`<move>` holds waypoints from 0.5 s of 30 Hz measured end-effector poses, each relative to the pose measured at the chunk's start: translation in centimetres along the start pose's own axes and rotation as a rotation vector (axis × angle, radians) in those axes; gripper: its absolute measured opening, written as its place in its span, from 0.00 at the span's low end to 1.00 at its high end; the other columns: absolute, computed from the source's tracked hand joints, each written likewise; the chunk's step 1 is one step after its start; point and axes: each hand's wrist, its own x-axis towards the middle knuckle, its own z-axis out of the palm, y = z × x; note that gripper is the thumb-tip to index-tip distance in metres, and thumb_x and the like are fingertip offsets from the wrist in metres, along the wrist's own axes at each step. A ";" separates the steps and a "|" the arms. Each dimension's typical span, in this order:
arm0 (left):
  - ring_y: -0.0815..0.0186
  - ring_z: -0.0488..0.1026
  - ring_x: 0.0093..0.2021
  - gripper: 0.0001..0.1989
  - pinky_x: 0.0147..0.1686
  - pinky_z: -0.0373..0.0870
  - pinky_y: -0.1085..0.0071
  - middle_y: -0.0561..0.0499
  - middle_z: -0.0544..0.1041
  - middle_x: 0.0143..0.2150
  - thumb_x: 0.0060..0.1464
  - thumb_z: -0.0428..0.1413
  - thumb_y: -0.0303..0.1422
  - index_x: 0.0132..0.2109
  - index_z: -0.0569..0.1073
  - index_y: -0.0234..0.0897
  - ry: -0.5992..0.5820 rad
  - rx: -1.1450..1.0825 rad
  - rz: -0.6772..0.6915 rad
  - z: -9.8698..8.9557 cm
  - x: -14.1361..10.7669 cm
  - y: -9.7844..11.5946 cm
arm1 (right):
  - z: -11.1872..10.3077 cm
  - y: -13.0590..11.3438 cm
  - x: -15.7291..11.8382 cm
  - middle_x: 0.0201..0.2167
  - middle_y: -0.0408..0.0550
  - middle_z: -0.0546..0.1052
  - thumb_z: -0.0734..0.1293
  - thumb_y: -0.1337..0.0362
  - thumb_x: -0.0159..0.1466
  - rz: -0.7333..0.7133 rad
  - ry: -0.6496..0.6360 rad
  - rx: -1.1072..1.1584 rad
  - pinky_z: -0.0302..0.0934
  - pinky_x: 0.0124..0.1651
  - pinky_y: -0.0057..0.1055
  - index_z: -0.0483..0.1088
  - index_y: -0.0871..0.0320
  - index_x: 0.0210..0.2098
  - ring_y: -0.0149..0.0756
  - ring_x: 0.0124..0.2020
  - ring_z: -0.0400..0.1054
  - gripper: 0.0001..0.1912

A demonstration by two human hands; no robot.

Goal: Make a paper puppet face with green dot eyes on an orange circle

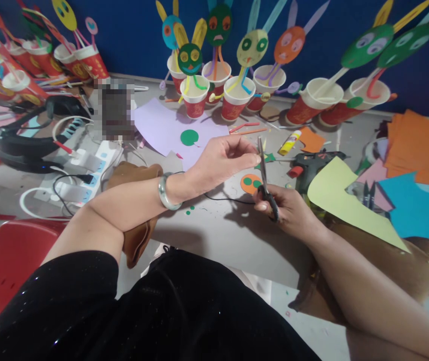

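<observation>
Two bare hands work around one pair of scissors (262, 163) just right of the frame's centre. The right hand (291, 210) is closed around the handles, the blades pointing to the top of the frame. The left hand (224, 160), one bracelet (167, 193) at its wrist, brings thumb and forefinger close together beside the blades; whether they pinch anything cannot be told.

One orange oval (250, 190) bearing two green dots (248, 181) lies near the centre, its right edge partly behind the scissors. Two loose green dots (192, 207) sit on the table (214, 235) below the left wrist. One green disc (189, 138) rests on one purple sheet (154, 125), left of upper centre.

Seven red-and-white cups (237, 103) line the upper middle and upper right, with seven long-eared paper faces (289, 45) above them; more cups (91, 62) overlap at upper left, too crowded to count. One glue stick (290, 142) and one glue gun (314, 163) lie right of centre. One pale green sheet (345, 200), one blue sheet (417, 210) and several orange sheets (421, 150) fill the right side. One red chair (18, 260) stands at lower left.
</observation>
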 end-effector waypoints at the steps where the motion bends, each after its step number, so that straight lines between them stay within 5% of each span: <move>1: 0.73 0.72 0.34 0.08 0.34 0.70 0.74 0.54 0.78 0.32 0.55 0.68 0.34 0.34 0.77 0.37 0.003 0.000 -0.002 0.0 0.0 0.0 | 0.0 -0.1 0.0 0.21 0.40 0.65 0.72 0.23 0.52 0.003 -0.003 0.000 0.50 0.30 0.32 0.67 0.56 0.25 0.30 0.26 0.54 0.39; 15: 0.73 0.73 0.34 0.07 0.36 0.72 0.74 0.55 0.79 0.33 0.55 0.68 0.31 0.33 0.77 0.36 0.005 -0.015 0.007 -0.1 0.0 0.1 | 0.0 0.8 0.1 0.21 0.39 0.63 0.72 0.24 0.55 -0.017 -0.018 0.006 0.49 0.31 0.32 0.66 0.56 0.26 0.29 0.26 0.53 0.39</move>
